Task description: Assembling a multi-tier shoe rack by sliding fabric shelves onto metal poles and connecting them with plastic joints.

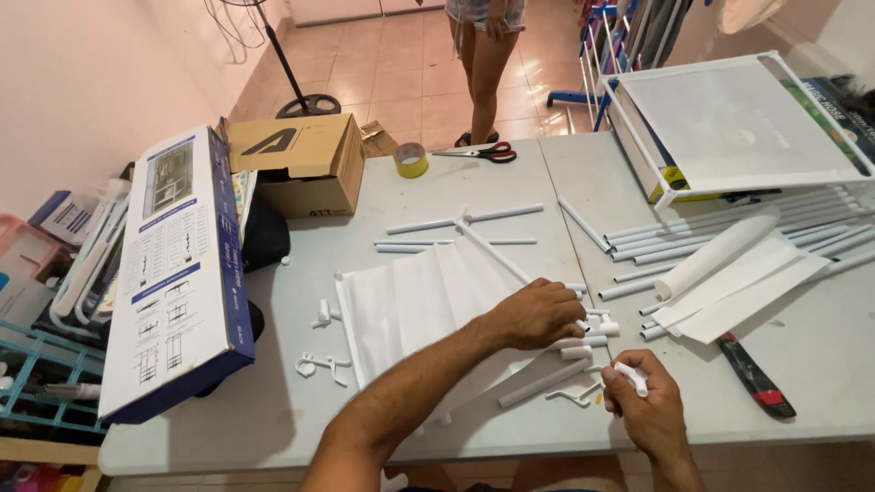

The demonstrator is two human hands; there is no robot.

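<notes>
My left hand (540, 314) rests palm down on a white fabric shelf panel (410, 305), its fingers closed around short white tubes and a plastic connector (602, 326) at the panel's right edge. Just below it, my right hand (645, 405) grips a small white plastic connector piece (631, 376) between thumb and fingers. A loose white tube (544, 383) lies between both hands. Small white plastic connectors (321, 366) sit left of the panel.
Several long white tubes (720, 239) and rolled white fabric (720, 255) lie at the right, beside a black-and-red utility knife (753, 375). A white frame panel (740, 123), cardboard box (296, 164), printed carton (178, 264), yellow tape (411, 160) and scissors (483, 152) surround them. A person's legs (483, 73) stand beyond the table.
</notes>
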